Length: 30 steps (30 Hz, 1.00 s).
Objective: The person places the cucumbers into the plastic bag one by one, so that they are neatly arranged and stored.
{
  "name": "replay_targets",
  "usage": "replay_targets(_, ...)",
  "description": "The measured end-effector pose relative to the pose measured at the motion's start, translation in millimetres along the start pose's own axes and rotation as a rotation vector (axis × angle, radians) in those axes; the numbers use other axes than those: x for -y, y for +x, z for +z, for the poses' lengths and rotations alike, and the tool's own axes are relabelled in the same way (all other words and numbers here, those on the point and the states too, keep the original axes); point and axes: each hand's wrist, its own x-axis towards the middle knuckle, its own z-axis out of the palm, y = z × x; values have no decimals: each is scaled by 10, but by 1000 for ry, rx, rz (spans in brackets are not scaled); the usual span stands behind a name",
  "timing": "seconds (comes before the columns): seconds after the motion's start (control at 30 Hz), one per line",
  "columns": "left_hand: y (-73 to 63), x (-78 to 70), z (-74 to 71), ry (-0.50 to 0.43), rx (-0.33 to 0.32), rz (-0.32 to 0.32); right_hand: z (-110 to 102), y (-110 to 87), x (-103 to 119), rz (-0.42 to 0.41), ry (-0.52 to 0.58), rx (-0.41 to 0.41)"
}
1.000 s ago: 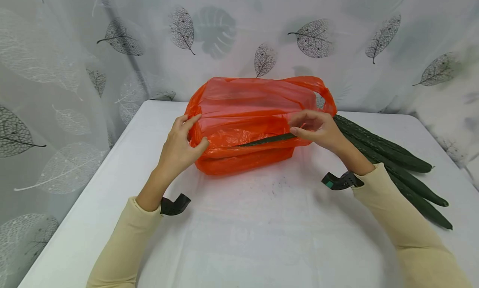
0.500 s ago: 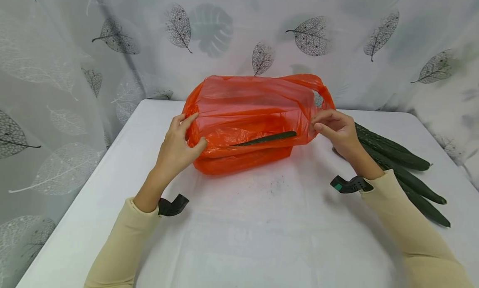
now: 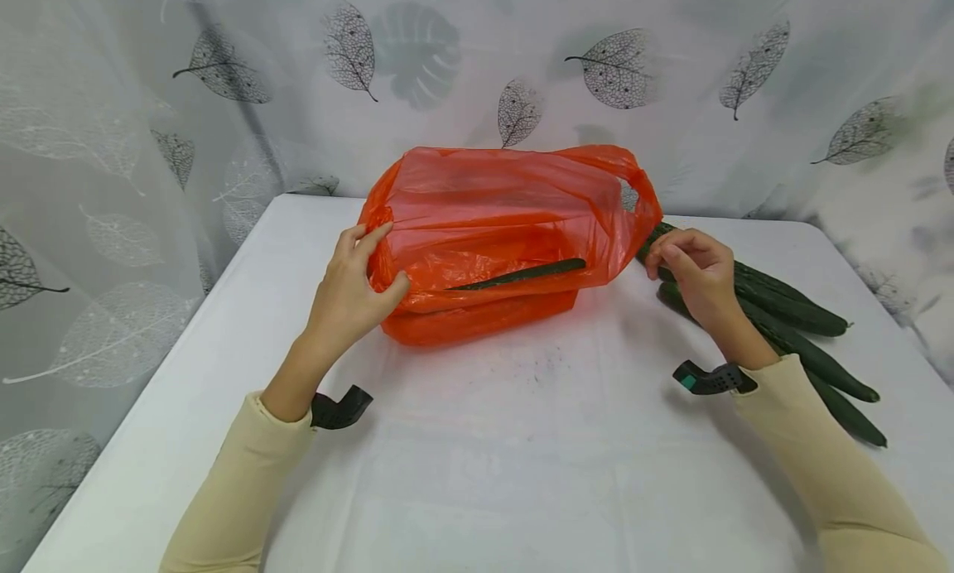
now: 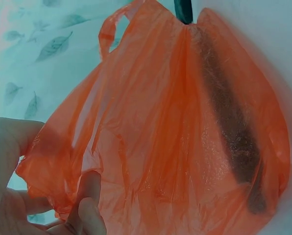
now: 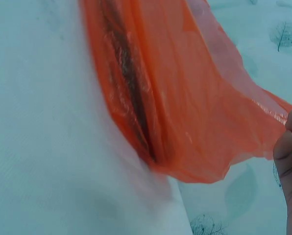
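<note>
A red translucent plastic bag lies with its mouth facing me. Inside, a dark green cucumber shows through the opening. My left hand grips the bag's left edge, thumb and fingers spread apart; the left wrist view shows the gathered film between them. To the right of the bag, my right hand is loosely bent, thumb close to the index finger, and holds nothing. Its fingertips overlap the bag's corner in the right wrist view. Beneath and beside this hand lie several long cucumbers.
A white-covered table carries everything. Behind it and to the left hangs a curtain printed with leaves. The bag's handle loop stands up at its right end, above the loose cucumbers.
My right hand has drawn away from the bag's right side and moved right, over the cucumbers. The left hand keeps its grip on the left edge.
</note>
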Motion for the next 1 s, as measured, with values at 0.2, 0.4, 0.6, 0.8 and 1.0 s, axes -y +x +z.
replay_targets(0.2, 6, -1, 11, 4, 5, -8, -106, -109, -18, 35, -23, -30)
replay_targets(0.4, 8, -2, 17, 5, 8, -9, -199, -213, -21, 53, -54, -128)
replay_targets(0.6, 8, 6, 25, 5, 11, -2, -308, -327, 38, 41, -42, -195)
replay_targets(0.8, -4, 13, 25, 3, -1, 6, -404, -429, 87, 29, -54, -247)
replay_targets(1.0, 4, 12, 32, 4, 1, 11, -469, -523, 147, 31, -70, -282)
